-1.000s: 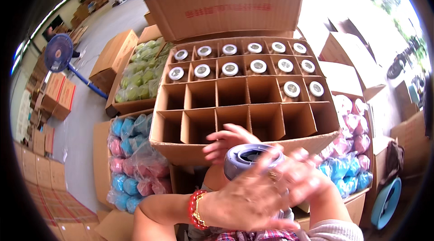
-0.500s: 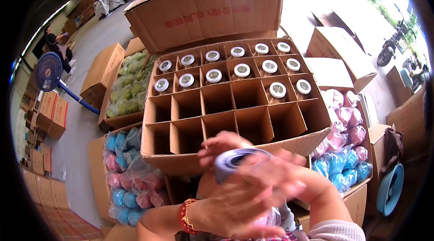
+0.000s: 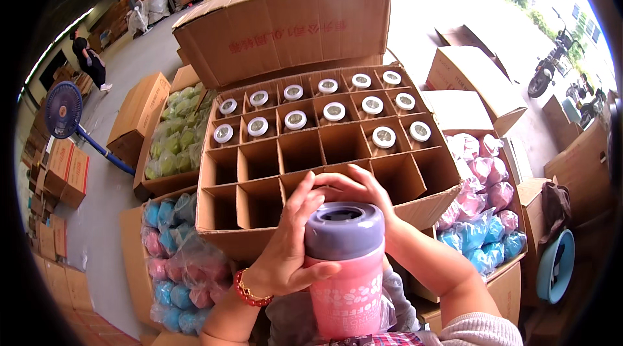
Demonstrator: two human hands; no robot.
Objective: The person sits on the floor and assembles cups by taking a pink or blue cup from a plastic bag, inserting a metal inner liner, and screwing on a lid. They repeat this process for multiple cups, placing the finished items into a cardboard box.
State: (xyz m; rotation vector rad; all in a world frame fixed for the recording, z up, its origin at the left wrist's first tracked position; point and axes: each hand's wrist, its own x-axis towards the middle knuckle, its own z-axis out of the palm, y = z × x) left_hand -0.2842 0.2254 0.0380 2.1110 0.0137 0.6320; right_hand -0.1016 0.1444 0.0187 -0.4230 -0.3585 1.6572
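I hold a pink cup point(image 3: 344, 281) with a grey-purple lid point(image 3: 344, 229) upright near the lower middle of the view. My left hand point(image 3: 289, 252) grips its left side, a red bead bracelet on the wrist. My right hand point(image 3: 359, 191) curls over the far rim of the lid. Just beyond the cup stands a big cardboard box with a divider grid point(image 3: 259, 180). The far cells hold several cups with white-rimmed lids point(image 3: 334, 111). The near cells are empty.
Open cartons of bagged cups sit around: green ones point(image 3: 170, 145) at left, blue and pink ones point(image 3: 172, 255) at lower left, pink and blue ones point(image 3: 483, 210) at right. A blue floor fan point(image 3: 63, 109) stands far left. A person point(image 3: 89, 60) stands in the distance.
The cup now stands upright and sharp in my hands, its pink body showing. My right hand has moved off the front to the far side of the lid.
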